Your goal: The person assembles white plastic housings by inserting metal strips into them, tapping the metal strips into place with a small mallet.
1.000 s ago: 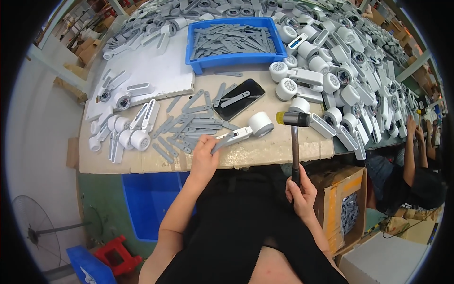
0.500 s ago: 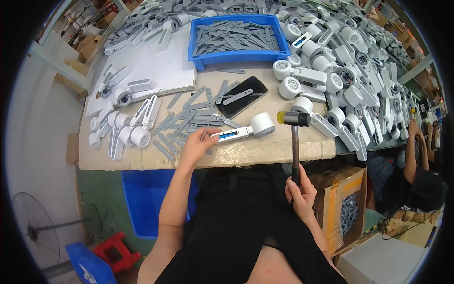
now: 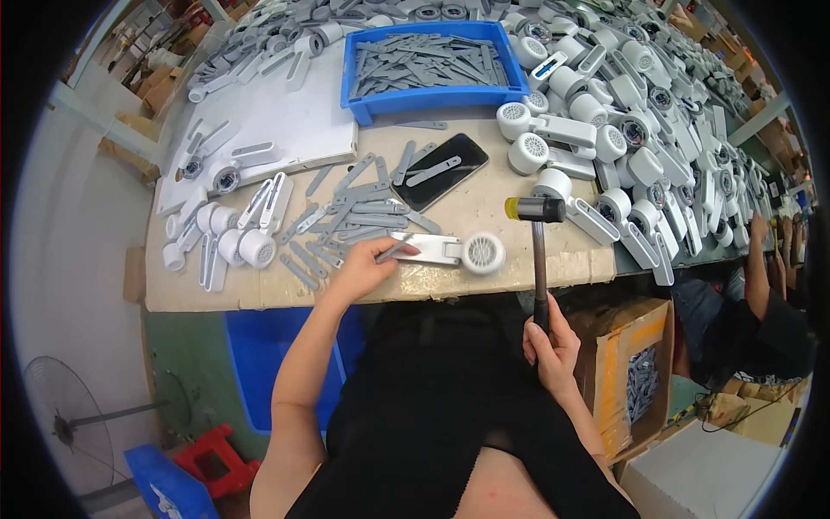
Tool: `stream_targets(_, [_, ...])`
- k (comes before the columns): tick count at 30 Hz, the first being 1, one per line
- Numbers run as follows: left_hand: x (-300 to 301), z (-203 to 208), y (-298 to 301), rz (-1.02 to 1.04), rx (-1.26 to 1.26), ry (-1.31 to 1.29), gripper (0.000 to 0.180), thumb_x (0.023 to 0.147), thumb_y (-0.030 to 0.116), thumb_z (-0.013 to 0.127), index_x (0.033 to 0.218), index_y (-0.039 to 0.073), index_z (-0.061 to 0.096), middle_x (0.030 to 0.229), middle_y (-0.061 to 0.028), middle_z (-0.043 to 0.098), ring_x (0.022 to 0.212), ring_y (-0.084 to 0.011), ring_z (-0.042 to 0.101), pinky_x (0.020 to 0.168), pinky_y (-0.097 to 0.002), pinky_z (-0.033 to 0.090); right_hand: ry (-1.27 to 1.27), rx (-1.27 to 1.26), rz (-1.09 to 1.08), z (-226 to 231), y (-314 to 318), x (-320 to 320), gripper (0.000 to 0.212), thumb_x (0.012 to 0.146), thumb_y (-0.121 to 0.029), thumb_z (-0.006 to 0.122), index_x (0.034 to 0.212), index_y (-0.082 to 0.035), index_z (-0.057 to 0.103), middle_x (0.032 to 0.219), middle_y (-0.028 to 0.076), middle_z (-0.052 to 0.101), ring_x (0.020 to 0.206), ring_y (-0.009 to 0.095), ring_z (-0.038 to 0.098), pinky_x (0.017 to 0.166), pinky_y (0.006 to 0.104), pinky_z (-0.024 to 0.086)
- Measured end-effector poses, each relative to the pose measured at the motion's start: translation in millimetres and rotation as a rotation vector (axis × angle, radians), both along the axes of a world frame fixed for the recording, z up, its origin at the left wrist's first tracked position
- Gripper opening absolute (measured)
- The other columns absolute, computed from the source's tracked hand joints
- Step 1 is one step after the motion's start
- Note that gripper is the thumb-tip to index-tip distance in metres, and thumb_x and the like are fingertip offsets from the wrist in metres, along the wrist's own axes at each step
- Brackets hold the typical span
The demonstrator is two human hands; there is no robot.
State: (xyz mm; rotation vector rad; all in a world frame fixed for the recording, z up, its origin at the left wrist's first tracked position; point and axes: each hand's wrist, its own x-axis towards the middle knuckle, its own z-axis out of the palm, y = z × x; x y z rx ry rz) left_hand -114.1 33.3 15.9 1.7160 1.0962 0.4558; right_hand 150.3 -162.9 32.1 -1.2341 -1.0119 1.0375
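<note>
1. Head view, mid-frame: left hand (image 3: 367,265) has its fingers closed on the handle end of the white unit (image 3: 437,251), and looks to be pinching a grey strip (image 3: 391,250) too. Right hand (image 3: 553,348) is wrapped round the hammer (image 3: 540,259), right of centre.
2. My worry: two things in one grip, so the strip could slip into the loose strips (image 3: 378,208) just beside it.
3. Phone (image 3: 437,187) lies just above the unit in frame, so a stray hammer swing could catch it.
4. Versus half a second ago: the blue-lined slot faces up there; now it's the plain back and round grille. Hammer's barely shifted.
</note>
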Motion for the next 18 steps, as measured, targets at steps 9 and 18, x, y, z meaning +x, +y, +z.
stream_targets(9, [15.9,7.8,6.3,-0.027,0.608,0.288,0.057,0.070,0.025,0.076,0.123,0.019,0.056,0.097,-0.0101,0.063,0.082,-0.0274,0.063,0.073,-0.0346,0.050,0.006,0.006,-0.015,-1.8,-2.4,1.5,0.052,0.089,0.002,0.051,0.139,0.002,0.034,0.075,0.001,0.052,0.052,0.004,0.043,0.045,0.0174,0.034])
stream_targets(18, [30.9,24.3,25.0,-0.440,0.416,0.281,0.034,0.083,0.040,0.061,0.096,0.010,0.068,0.085,-0.0120,0.066,0.082,-0.0318,0.061,0.069,-0.0396,0.048,-0.018,0.005,-0.019,-1.3,-3.1,4.5,0.051,0.089,0.001,0.051,0.138,0.001,0.035,0.074,0.000,0.052,0.053,0.003,0.043,0.045,0.0175,0.034])
